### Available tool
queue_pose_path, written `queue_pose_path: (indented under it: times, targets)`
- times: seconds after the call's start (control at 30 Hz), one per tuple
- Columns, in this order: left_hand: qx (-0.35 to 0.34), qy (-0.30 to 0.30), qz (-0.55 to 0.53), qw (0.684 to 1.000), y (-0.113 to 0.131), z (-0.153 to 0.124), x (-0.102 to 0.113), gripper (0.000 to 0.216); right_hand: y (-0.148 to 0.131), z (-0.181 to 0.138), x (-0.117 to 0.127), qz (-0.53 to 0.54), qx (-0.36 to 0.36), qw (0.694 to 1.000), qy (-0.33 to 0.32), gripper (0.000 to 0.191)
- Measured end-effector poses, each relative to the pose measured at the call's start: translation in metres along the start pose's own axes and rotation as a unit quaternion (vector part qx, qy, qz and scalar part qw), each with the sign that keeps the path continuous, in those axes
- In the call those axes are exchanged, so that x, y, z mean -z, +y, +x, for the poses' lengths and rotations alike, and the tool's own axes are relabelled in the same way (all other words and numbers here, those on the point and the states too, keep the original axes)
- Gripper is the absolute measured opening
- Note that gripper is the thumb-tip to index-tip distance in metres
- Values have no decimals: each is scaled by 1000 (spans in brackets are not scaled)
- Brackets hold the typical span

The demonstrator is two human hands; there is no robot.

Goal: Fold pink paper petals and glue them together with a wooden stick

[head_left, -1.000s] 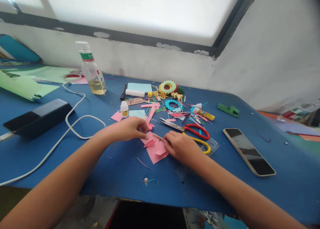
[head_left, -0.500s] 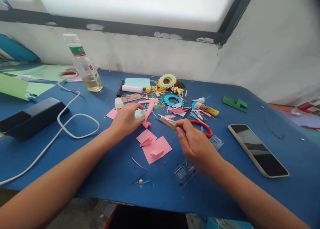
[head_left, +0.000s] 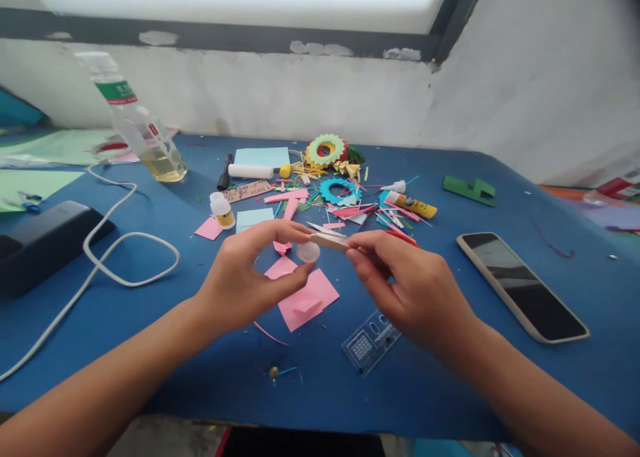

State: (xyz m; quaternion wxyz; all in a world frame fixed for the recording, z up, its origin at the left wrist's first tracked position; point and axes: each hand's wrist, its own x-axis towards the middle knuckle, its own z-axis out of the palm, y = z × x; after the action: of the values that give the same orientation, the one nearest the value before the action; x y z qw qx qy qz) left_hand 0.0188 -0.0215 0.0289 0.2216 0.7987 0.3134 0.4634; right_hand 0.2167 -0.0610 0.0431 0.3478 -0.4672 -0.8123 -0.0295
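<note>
My left hand (head_left: 250,270) pinches a small, round, whitish cap (head_left: 308,252) between thumb and fingertips, its round face toward me. In my right hand (head_left: 410,274) is a flat wooden stick (head_left: 327,242), gripped by thumb and forefinger; its far end reaches the left fingertips, just above the cap. Behind the stick lie scissors, their silver blades (head_left: 323,230) pointing left and a red handle (head_left: 403,237) partly hidden by my right hand. Below the hands are pink paper squares (head_left: 325,290) with small folded pink pieces (head_left: 306,308).
A small white bottle (head_left: 223,210) stands left of the paper scraps, near fringed paper rings (head_left: 326,150) and a yellow glue tube (head_left: 413,205). A clear stencil (head_left: 370,342) and phone (head_left: 523,287) lie right. A tall bottle (head_left: 145,137) and white cable (head_left: 130,284) are left.
My left hand has moved right and down with the cap, up to the stick's end. The thin strand between cap and stick no longer shows. The view has shifted slightly.
</note>
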Motion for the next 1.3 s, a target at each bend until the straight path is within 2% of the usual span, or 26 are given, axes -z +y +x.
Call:
queue_pose_path:
  times: [0.17, 0.5, 0.73, 0.83, 0.97, 1.07, 1.13, 1.3]
  targets:
    - [11, 23, -33, 999, 4, -4, -1, 24, -3, -1, 3, 10, 7, 1000, 5, 9]
    - [-51, 58, -80, 994, 8, -1, -1, 29, -5, -3, 5, 11, -4, 999, 33, 7]
    - [-74, 60, -94, 991, 9, -3, -1, 32, -7, -4, 9, 25, -14, 998, 58, 5]
    - [-68, 57, -81, 993, 9, -4, -1, 34, -11, -2, 11, 123, -80, 989, 22, 3]
    - [-106, 32, -43, 993, 8, -5, -3, 30, -16, 1, 11, 284, -202, 935, -71, 8]
    - [-151, 6, -13, 988, 9, -5, -4, 28, -18, 3, 9, 336, -246, 901, -123, 13]
    - [-169, -7, 13, 985, 10, -5, -5, 26, -18, 4, 8, 337, -253, 897, -132, 13]
    - [-207, -30, 96, 973, 13, -6, -4, 24, -17, 3, 6, 313, -235, 911, -129, 18]
